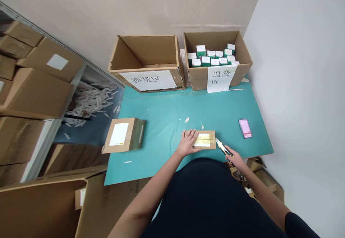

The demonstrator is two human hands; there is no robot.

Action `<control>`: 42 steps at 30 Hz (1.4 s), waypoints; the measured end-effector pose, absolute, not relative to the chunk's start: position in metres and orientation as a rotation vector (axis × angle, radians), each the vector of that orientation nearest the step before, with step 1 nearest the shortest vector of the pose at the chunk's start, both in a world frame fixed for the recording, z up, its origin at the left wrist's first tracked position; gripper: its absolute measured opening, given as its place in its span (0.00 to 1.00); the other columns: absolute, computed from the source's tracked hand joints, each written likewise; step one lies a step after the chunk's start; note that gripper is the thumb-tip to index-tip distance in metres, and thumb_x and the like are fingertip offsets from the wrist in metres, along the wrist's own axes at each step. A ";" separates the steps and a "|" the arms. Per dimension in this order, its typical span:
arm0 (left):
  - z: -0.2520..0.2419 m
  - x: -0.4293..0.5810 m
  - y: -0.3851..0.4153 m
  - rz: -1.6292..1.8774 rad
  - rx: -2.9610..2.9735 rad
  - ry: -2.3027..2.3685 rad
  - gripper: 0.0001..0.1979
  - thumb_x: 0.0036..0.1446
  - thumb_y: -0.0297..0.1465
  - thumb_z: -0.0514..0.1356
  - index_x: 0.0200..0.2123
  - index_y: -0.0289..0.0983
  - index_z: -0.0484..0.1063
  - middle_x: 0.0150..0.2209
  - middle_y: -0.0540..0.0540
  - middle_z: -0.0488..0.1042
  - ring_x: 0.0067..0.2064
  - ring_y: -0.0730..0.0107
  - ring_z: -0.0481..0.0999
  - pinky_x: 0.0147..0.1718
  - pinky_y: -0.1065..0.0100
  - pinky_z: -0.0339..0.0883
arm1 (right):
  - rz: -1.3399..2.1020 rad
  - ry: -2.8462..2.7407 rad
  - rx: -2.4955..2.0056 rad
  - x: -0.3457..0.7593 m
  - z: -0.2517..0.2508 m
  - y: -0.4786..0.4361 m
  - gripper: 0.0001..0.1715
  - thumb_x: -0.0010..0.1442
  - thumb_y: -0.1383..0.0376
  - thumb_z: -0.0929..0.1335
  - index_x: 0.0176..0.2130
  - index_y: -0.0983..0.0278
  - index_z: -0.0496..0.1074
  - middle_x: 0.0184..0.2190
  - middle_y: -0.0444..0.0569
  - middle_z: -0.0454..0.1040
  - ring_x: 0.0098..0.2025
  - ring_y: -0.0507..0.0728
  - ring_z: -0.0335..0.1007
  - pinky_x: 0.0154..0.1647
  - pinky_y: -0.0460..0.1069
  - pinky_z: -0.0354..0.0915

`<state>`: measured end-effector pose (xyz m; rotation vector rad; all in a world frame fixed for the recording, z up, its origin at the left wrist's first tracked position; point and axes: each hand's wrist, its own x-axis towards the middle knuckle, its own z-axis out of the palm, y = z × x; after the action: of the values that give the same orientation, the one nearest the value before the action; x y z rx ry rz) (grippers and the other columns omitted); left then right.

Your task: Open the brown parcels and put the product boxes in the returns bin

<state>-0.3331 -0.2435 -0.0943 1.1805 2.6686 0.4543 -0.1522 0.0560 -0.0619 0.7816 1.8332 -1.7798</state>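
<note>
My left hand [188, 142] lies flat on a small taped cardboard parcel [207, 140], its fingers spread and holding the parcel down. My right hand [232, 158] is shut on a yellow-and-black utility knife [223, 149], with the blade tip at the parcel's right edge. Yellowish tape runs across the parcel's top over a white label. Both stand on a teal tabletop [161, 148]. Another cardboard parcel [125, 135] with a white label lies to the left, away from my hands. To the right sits a flat pink item [245, 128], too blurred to name.
Two open cardboard boxes with Chinese paper signs stand at the table's back edge: one [151, 47] holds little, the other [212, 40] holds several green-and-white cartons [206, 56]. Stacked cartons [32, 87] and paper scraps [88, 103] lie left; a wall [296, 87] stands right.
</note>
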 end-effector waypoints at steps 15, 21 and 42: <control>-0.084 -0.338 -0.241 0.450 1.158 2.596 0.50 0.51 0.58 0.63 0.70 0.40 0.57 0.71 0.34 0.56 0.72 0.39 0.52 0.68 0.37 0.32 | -1.716 1.955 0.766 -0.160 -0.062 0.072 0.43 0.52 0.56 0.71 0.65 0.57 0.67 0.24 0.40 0.72 0.16 0.49 0.59 0.14 0.44 0.55; -0.086 -0.335 -0.241 0.456 1.137 2.627 0.50 0.49 0.57 0.64 0.70 0.41 0.57 0.70 0.34 0.58 0.71 0.38 0.53 0.69 0.37 0.33 | -1.765 1.903 0.888 -0.148 -0.057 0.042 0.49 0.52 0.55 0.70 0.69 0.59 0.60 0.25 0.40 0.72 0.16 0.49 0.59 0.13 0.44 0.56; -0.066 -0.321 -0.213 0.502 0.749 2.778 0.41 0.56 0.56 0.61 0.67 0.44 0.61 0.64 0.33 0.64 0.63 0.38 0.62 0.62 0.41 0.50 | -2.361 1.639 1.101 -0.207 -0.068 0.000 0.36 0.52 0.45 0.74 0.54 0.57 0.66 0.52 0.55 0.76 0.55 0.66 0.75 0.45 0.58 0.78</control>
<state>-0.3211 -0.2128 -0.0663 0.7488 2.7777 0.5024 -0.2068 -0.0002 -0.0676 1.1012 1.6389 -2.3610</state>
